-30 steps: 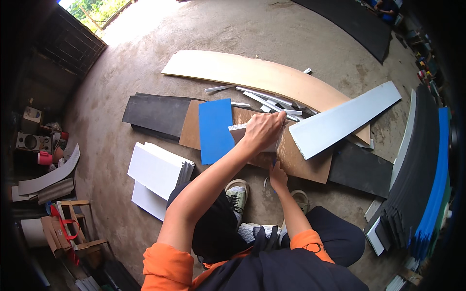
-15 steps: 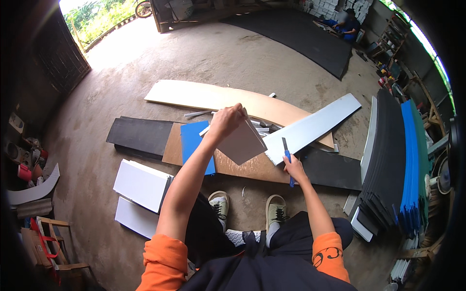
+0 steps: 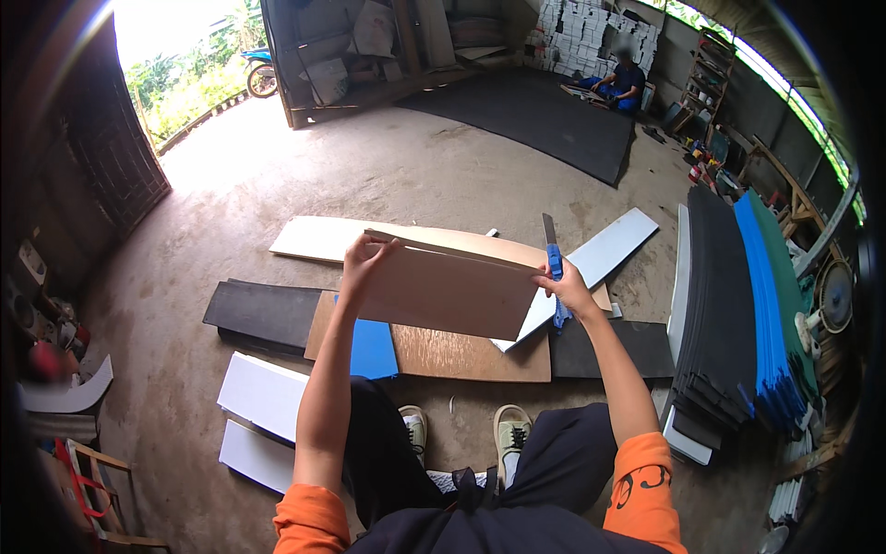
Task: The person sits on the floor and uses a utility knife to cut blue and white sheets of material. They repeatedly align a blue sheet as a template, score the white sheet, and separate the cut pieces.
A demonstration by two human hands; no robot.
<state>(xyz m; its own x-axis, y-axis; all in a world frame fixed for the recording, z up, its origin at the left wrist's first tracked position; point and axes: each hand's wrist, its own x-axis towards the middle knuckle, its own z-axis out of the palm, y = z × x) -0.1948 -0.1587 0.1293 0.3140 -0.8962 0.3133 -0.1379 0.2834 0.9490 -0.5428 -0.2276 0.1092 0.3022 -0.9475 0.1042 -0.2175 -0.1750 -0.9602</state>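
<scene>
Between my two hands a rectangular foam sheet [image 3: 443, 291] is held up, its near face in shadow and looking greyish. My left hand [image 3: 363, 263] pinches its upper left corner. My right hand [image 3: 570, 288] is wrapped round a blue utility knife [image 3: 555, 263], blade pointing up, while its fingertips grip the sheet's right edge. Under the sheet lies a brown wooden board [image 3: 461, 358] with a blue sheet [image 3: 374, 351] on it. A long white strip [image 3: 609, 245] slants across to the right, partly hidden behind the sheet and my right hand.
White foam blocks [image 3: 263, 392] are stacked at my left. Black boards [image 3: 263, 309] and a long pale plank [image 3: 314, 235] lie ahead. Tall black and blue sheets [image 3: 720, 295] stand at right, beside a fan [image 3: 835, 286]. A person [image 3: 628, 83] sits far off by a black mat [image 3: 526, 120].
The sheet, earlier hanging from my left hand alone, is now turned broadside and held at both ends. My right hand has risen to its right edge with the knife. My head view has tilted up.
</scene>
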